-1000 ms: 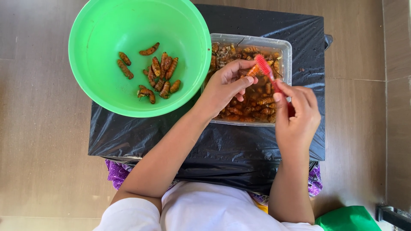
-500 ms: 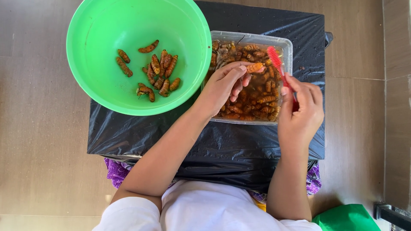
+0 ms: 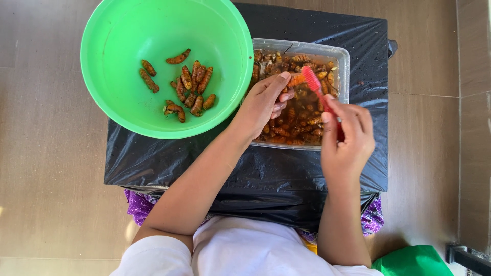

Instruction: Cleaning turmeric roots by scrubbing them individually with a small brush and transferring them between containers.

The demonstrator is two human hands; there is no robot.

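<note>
My left hand (image 3: 262,105) reaches over a clear plastic tub (image 3: 341,53) and pinches one orange-brown root piece (image 3: 295,80) above it. My right hand (image 3: 347,138) grips a small red brush (image 3: 313,82), whose bristle head touches that piece. The tub holds several more brown root pieces in murky water. To its left stands a big green bowl (image 3: 128,36) with several cleaned pieces (image 3: 189,84) lying in its bottom.
Bowl and tub rest on a small table wrapped in black plastic sheet (image 3: 169,161). Tiled floor (image 3: 46,179) surrounds it. A green object (image 3: 409,260) lies at the lower right, beside a dark item (image 3: 468,258) at the frame edge.
The brush head has gone from beside the held piece, up and to the right, then back down onto it. My left hand stays over the tub with the piece.
</note>
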